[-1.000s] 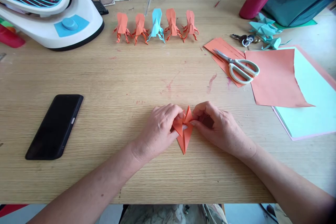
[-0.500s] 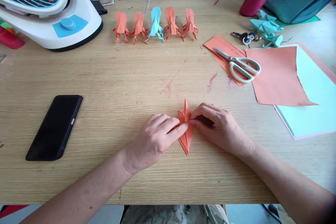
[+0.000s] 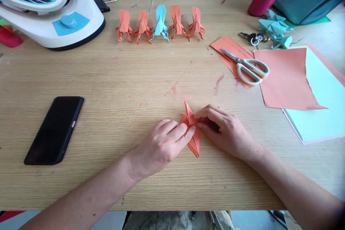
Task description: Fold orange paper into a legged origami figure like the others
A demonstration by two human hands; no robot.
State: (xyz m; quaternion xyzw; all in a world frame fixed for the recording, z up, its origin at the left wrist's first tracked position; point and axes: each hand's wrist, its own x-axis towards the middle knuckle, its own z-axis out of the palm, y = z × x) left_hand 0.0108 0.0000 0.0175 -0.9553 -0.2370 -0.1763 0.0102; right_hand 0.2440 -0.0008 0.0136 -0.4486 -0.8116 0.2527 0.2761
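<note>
A folded piece of orange paper (image 3: 195, 145), long and pointed at both ends, lies on the wooden table between my hands. My left hand (image 3: 165, 143) holds its middle down against the table, index finger reaching across it. At the right side of the paper, my right hand (image 3: 225, 126) pinches an edge between thumb and fingertips. The fingers cover the middle of the folds.
A row of several folded paper figures (image 3: 160, 23) stands farther back. To the right, scissors (image 3: 249, 66) rest on orange paper strips beside an orange sheet (image 3: 285, 79). A black phone (image 3: 55, 129) lies at left, below a white fan (image 3: 78, 10).
The folded paper has turned slightly, its top point swinging left and its bottom point right. Both hands stay on it, and the left has shifted a little to the right.
</note>
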